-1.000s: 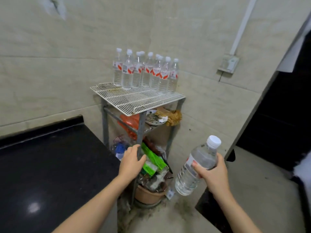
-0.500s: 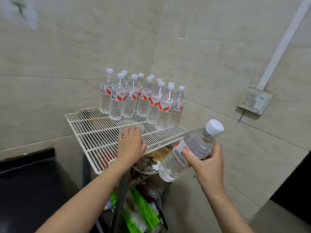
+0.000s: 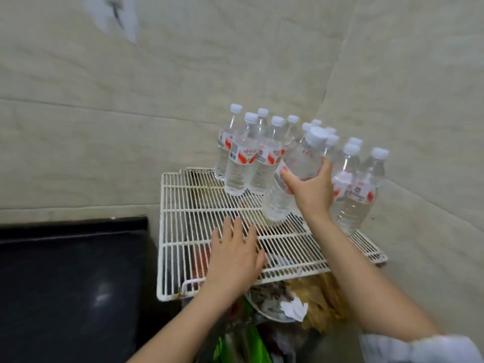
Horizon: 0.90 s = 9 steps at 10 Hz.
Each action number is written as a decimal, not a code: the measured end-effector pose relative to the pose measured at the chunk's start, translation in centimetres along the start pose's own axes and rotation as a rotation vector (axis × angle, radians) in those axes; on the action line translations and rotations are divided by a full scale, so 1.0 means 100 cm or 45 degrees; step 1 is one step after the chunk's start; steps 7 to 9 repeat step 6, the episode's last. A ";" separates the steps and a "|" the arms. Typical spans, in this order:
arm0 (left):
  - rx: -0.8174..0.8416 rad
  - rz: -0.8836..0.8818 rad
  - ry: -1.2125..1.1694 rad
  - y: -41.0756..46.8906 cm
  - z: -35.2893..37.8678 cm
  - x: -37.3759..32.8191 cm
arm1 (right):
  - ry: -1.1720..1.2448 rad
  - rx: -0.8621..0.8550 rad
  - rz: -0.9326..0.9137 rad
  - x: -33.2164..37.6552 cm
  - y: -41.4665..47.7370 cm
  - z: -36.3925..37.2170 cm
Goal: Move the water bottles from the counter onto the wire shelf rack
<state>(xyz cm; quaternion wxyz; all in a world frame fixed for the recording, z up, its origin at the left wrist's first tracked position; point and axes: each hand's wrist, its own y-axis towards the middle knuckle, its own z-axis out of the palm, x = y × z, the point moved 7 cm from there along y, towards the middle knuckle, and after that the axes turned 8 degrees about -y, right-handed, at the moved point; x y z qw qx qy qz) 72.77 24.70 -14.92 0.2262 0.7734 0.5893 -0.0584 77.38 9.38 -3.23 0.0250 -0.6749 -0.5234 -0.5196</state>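
Right grip (image 3: 311, 195) curled round water bottle (image 3: 301, 161), not yet set on wire shelf rack (image 3: 199, 205); many standing bottles (image 3: 239, 169) already there; left grip (image 3: 235, 260) flat on rack.

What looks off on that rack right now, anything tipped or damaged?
Only the bottle in the right hand leans, base near the wire shelf, not yet stood up; the other bottles stand upright. The shelf's near-left corner looks rust-stained. No spill visible.

my left hand (image 3: 235, 258): flat, palm down, fingers straight
my right hand (image 3: 311, 191): arm extended, gripping tilted water bottle (image 3: 278, 205)
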 end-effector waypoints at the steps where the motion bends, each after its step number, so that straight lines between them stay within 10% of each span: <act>1: -0.090 -0.029 0.118 -0.005 -0.012 -0.005 | -0.079 0.109 0.021 -0.014 0.029 0.044; 9: -0.461 -0.184 0.341 -0.038 -0.009 -0.015 | 0.092 0.501 -0.227 -0.009 0.055 0.055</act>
